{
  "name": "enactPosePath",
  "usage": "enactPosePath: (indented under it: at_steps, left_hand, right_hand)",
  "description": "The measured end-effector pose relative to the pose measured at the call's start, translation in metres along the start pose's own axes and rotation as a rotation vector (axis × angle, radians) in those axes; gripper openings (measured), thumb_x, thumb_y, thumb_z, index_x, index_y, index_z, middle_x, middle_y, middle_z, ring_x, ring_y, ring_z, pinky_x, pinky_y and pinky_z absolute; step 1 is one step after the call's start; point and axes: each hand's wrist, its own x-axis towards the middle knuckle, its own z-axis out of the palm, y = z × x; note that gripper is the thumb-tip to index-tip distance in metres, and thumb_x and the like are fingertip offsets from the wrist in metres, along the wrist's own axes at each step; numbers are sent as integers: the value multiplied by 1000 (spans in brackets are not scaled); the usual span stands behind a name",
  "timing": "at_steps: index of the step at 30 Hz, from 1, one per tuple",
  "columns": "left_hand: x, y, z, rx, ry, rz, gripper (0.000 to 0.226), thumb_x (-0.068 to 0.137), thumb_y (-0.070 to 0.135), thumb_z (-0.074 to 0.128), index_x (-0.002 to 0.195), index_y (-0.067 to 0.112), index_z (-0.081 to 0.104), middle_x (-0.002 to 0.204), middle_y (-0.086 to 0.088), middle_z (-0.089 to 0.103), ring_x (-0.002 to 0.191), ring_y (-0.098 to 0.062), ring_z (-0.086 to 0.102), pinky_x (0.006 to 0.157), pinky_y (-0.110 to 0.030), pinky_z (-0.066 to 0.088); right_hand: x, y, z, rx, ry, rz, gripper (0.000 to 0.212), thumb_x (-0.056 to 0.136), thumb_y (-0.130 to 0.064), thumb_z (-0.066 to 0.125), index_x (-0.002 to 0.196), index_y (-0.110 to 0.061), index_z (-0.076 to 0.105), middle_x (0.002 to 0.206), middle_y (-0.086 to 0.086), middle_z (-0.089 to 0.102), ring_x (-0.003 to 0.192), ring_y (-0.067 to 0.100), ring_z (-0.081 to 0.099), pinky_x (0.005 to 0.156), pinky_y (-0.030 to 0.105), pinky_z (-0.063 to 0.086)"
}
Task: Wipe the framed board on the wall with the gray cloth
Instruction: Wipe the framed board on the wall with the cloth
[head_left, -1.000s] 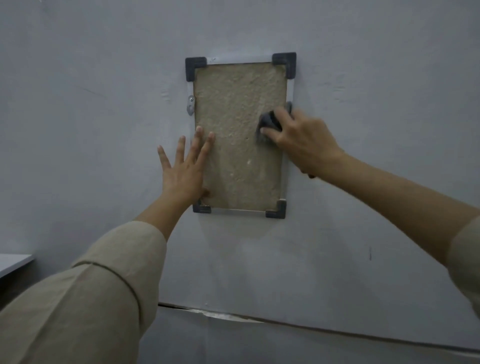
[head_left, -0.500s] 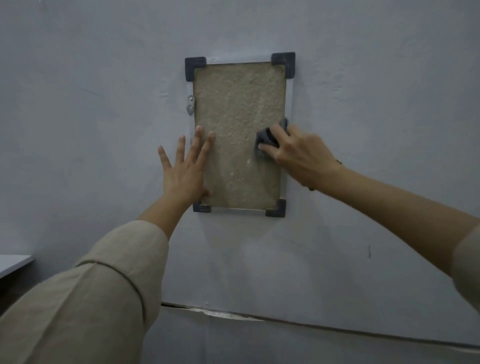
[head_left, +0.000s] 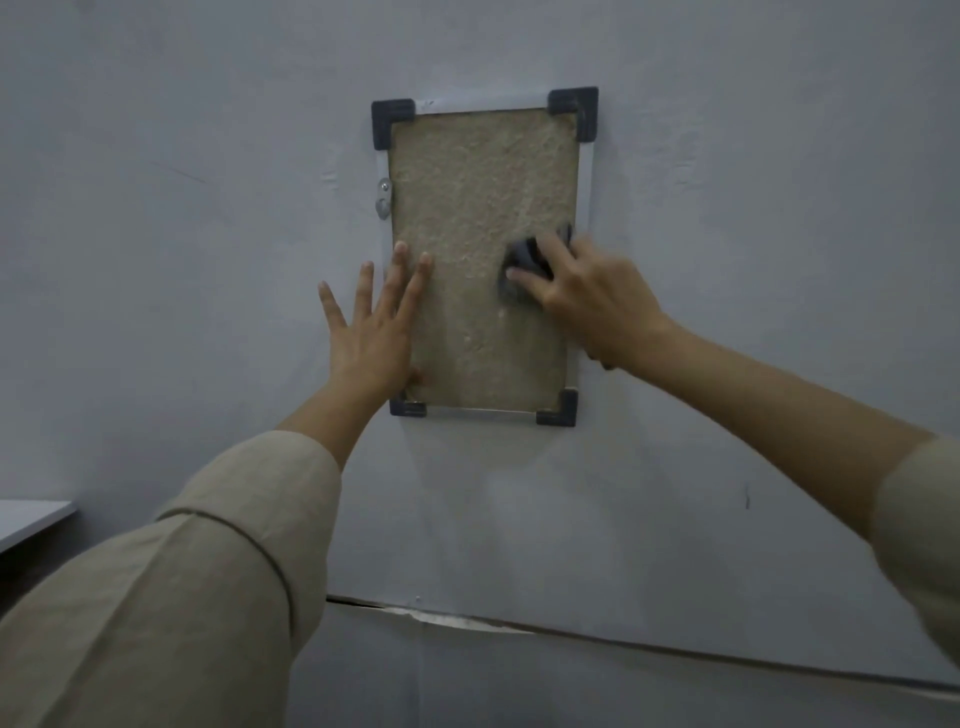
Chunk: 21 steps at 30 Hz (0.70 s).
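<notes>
While my right hand (head_left: 587, 301) presses the bunched gray cloth (head_left: 524, 265) mid-board, my left hand (head_left: 371, 332) lies flat, fingers spread, bracing the framed board (head_left: 467, 208) (lower-left edge); push hard and its single side mount could slip.

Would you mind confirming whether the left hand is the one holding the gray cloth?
No, the gray cloth is bunched under the right hand on the framed board, while the left hand lies flat and empty.
</notes>
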Motion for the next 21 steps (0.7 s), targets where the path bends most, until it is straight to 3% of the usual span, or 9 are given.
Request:
enactPosePath:
  at_steps: [4, 8, 11, 13, 16, 17, 19, 21]
  left_hand:
    - [0, 0, 1, 12, 6, -4, 120, 78, 40, 70, 141, 31, -32, 153, 5, -33, 145, -30, -15, 109, -66, -6]
    - [1, -1, 1, 4, 6, 4, 126, 72, 44, 74, 141, 31, -31, 153, 5, -32, 145, -31, -14, 109, -67, -4]
    - [1, -1, 3, 8, 15, 11, 126, 72, 46, 73, 141, 30, -30, 153, 5, -33, 145, -31, -15, 109, -67, -4]
    - [2, -2, 2, 9, 19, 7, 124, 74, 45, 72, 141, 31, -31, 153, 5, -32, 145, -31, -14, 109, -67, -4]
    - [1, -1, 1, 21, 22, -1, 122, 76, 44, 71, 141, 31, -30, 154, 5, -31, 145, -30, -13, 109, -67, -4]
    - [0, -1, 2, 20, 19, -2, 122, 75, 43, 72, 142, 30, -30, 154, 5, -31, 145, -30, -13, 109, -67, -4]
    - [0, 0, 2, 14, 19, 0, 124, 74, 43, 73, 142, 30, -30, 154, 5, -31, 145, -30, -13, 109, -67, -4]
    - [1, 0, 3, 11, 21, -3, 126, 72, 45, 74, 142, 30, -30, 153, 5, -32, 145, -30, -13, 109, -67, -4]
  right_hand:
    - [16, -16, -4, -48, 75, 184, 44, 87, -14, 33, 109, -30, 68, 107, 0, 69, 69, 11, 64, 41, 17, 46]
    - [-41, -68, 10, 26, -39, -23, 48, 87, -8, 29, 108, -23, 69, 96, -3, 69, 67, 11, 61, 40, 18, 46]
    - [-41, -57, 9, 45, -63, -108, 45, 88, -12, 30, 104, -27, 70, 94, -2, 69, 66, 11, 61, 39, 19, 43]
    - [-17, -33, 3, 5, -26, -5, 39, 91, -16, 34, 107, -28, 68, 102, 2, 68, 71, 14, 63, 43, 21, 46]
    - [11, -4, -2, 33, -61, 238, 42, 97, -17, 25, 129, -12, 53, 125, 20, 52, 93, 36, 57, 60, 36, 52]
    - [10, -5, -2, 66, -46, 286, 39, 98, -13, 30, 131, -11, 51, 125, 22, 51, 93, 37, 57, 60, 37, 53]
    - [-2, -20, 1, 21, -19, 248, 36, 91, -7, 46, 124, -15, 59, 117, 14, 61, 82, 26, 63, 52, 28, 52]
    - [-29, -46, 5, 23, 0, 103, 39, 86, -7, 42, 114, -19, 67, 102, 4, 69, 69, 16, 64, 44, 21, 48]
